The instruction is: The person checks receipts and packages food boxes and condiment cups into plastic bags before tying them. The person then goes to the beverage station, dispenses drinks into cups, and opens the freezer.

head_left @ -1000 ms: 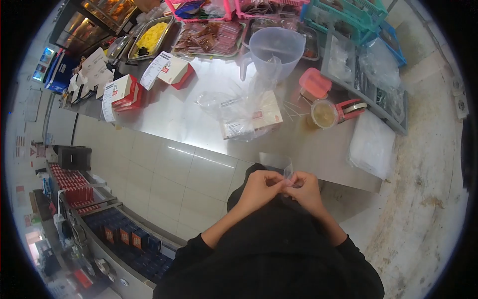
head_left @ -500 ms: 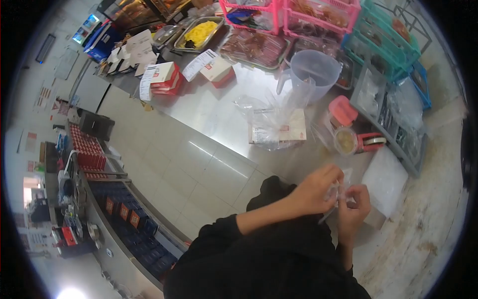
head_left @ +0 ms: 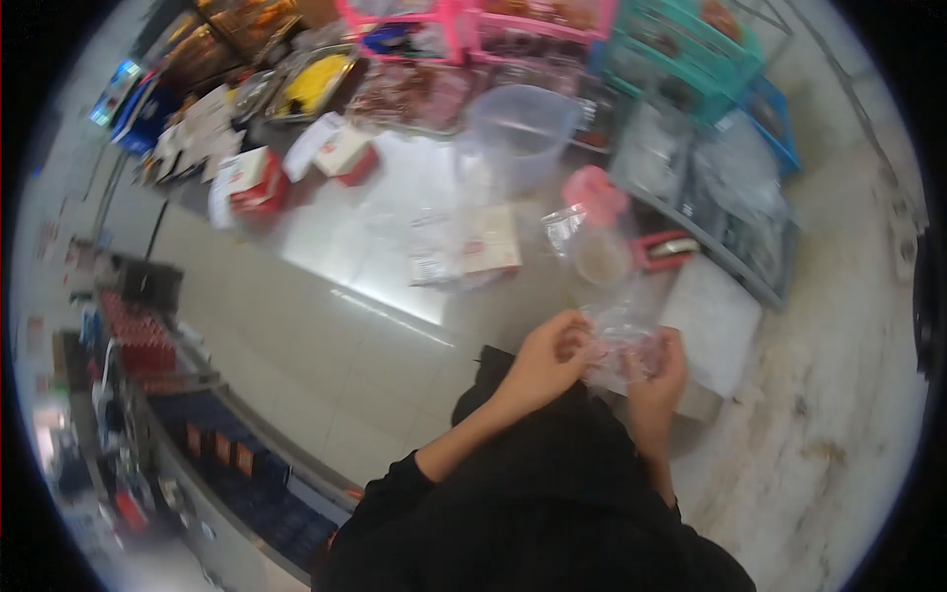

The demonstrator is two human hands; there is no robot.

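Between my hands, near the front edge of the steel table, is a clear plastic bag point(head_left: 621, 331), somewhat blurred by motion. My left hand point(head_left: 549, 360) pinches its left side, and my right hand point(head_left: 655, 380) grips its right side with bent fingers. Just beyond the bag stands a round clear cup point(head_left: 601, 259). A pink-handled tape dispenser point(head_left: 665, 251) is to the right of the cup, and a pink lidded container point(head_left: 594, 193) lies behind it. A white box point(head_left: 490, 240) partly in clear plastic sits farther left.
A translucent jug point(head_left: 523, 133) stands at mid-table. Red-and-white boxes point(head_left: 258, 182) are at the left, with a tray of yellow food point(head_left: 314, 84) behind. Pink and teal baskets point(head_left: 681, 49) line the back. A stack of clear bags point(head_left: 708, 321) lies at the right.
The clear bag is now spread wider between my hands, which are farther apart. My hands have moved toward the table's right end since the earliest frame. The view has shifted.
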